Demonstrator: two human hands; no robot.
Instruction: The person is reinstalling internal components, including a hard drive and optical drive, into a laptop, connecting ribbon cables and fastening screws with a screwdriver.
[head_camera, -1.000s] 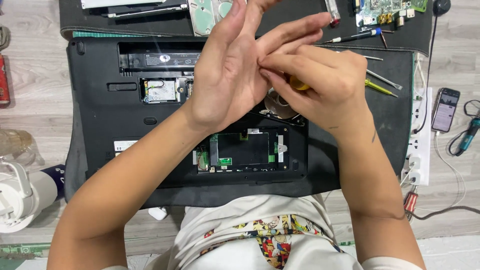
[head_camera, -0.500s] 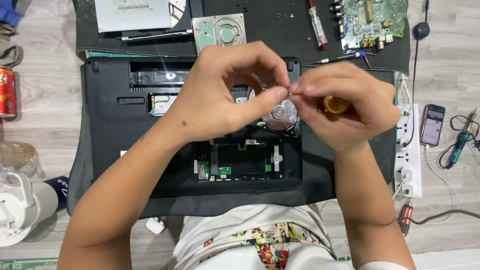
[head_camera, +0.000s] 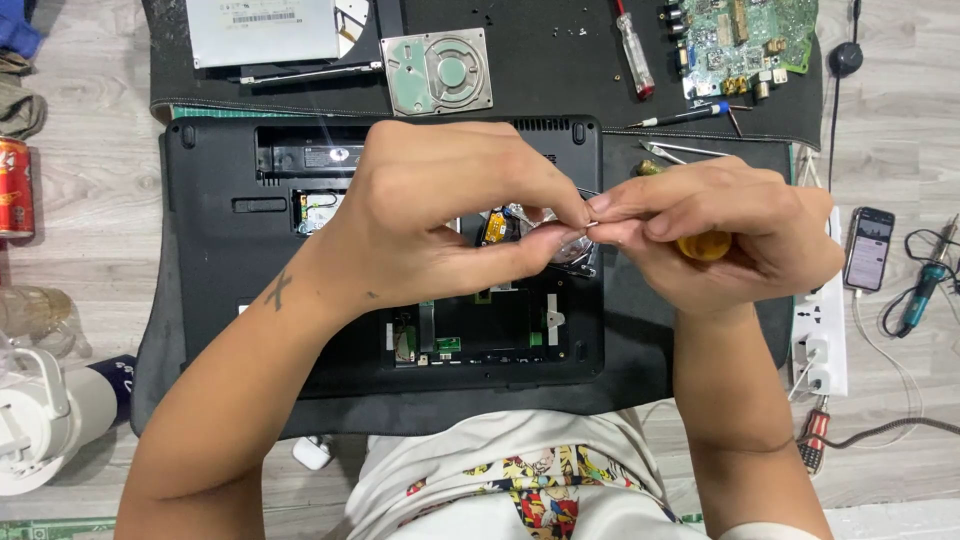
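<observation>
1. The yellow-handled screwdriver (head_camera: 706, 245) sits tucked in the right hand (head_camera: 730, 235), fingers curled shut around its amber grip; its shaft points toward nine o'clock, the tip hidden where both hands meet
2. The left hand (head_camera: 450, 215) pinches thumb and forefinger closed at that tip; whatever tiny part is held there is too small to tell
3. Both hands hover above the open underside of the black laptop (head_camera: 230, 260), the silver round fan (head_camera: 575, 250) just below the pinch
4. I'd judge the pinch best kept directly over the laptop, so a dropped part lands in the bay
5. At twelve o'clock lie a square grey metal drive plate (head_camera: 437, 71) and a red-handled screwdriver (head_camera: 634, 50); a green circuit board (head_camera: 745, 40) at one o'clock
6. A white power strip (head_camera: 825, 340) lies at four o'clock, a red drink can (head_camera: 14, 187) at nine
</observation>
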